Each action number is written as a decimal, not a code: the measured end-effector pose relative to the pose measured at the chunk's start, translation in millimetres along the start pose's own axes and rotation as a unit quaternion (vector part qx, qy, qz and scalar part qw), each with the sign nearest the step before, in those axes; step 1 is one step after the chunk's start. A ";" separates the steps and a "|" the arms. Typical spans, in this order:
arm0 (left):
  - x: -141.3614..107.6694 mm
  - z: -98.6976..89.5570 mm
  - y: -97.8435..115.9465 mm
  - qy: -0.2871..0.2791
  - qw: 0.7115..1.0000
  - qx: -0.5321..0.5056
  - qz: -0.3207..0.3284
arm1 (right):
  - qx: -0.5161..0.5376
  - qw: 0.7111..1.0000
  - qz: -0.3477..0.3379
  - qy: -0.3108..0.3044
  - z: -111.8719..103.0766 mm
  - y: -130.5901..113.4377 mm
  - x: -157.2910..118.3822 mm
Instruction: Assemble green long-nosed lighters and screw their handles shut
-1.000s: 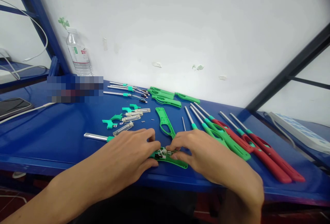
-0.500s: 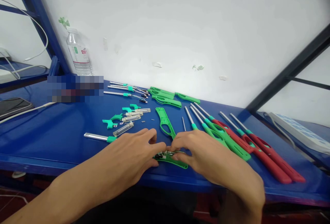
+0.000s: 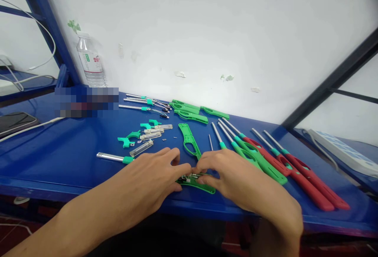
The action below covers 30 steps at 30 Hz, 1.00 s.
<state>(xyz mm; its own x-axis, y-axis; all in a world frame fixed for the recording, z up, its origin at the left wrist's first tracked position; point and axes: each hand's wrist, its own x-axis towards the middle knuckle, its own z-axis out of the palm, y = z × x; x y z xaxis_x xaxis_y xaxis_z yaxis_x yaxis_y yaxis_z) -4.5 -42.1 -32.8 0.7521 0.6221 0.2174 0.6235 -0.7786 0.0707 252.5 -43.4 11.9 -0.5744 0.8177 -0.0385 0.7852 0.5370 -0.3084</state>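
Near the front edge of the table lies a green half casing of a gas lighter point(image 3: 203, 186), open side up, with small metal and dark parts inside. My left hand point(image 3: 158, 172) grips its left end, thumb at the near side and fingertips over the inner parts. From the right, my right hand point(image 3: 217, 168) reaches into the casing, its thumb and fingers closed around a small part that they mostly hide. A metal lighter tube with a green collar point(image 3: 115, 157) lies left of my left hand. Just beyond the hands is another green half casing point(image 3: 189, 140).
Clear fuel tanks point(image 3: 141, 148) and green triggers point(image 3: 126, 142) lie left of centre. Wired tubes point(image 3: 134, 108) and green casings point(image 3: 191, 116) are at the back. Assembled red lighters point(image 3: 313, 186) and green lighters point(image 3: 260, 162) lie right, beside a thin metal rod point(image 3: 210, 142). A bottle point(image 3: 90, 62) stands back left.
Almost nothing differs. Both hands stay at the green casing, with only a very slight shift of the fingers.
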 end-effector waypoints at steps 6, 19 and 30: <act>0.3 0.6 0.1 -0.006 1.000 -0.006 -0.001 | -0.002 1.000 -0.004 0.003 -0.4 -0.4 -0.3; 1.9 0.9 -1.4 -0.013 0.999 -0.042 -0.003 | -0.076 0.988 0.055 0.127 -3.4 12.9 4.5; 0.7 1.5 0.1 -0.014 0.999 -0.042 -0.014 | -0.057 0.996 0.026 0.057 10.8 21.5 11.0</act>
<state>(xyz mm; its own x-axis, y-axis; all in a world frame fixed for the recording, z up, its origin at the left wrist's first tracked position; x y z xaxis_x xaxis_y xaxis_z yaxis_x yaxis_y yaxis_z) -3.6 -41.6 -34.1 0.7409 0.6449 0.1873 0.6252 -0.7642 0.1583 260.5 -25.1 -5.4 -0.5072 0.8598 0.0585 0.8384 0.5080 -0.1977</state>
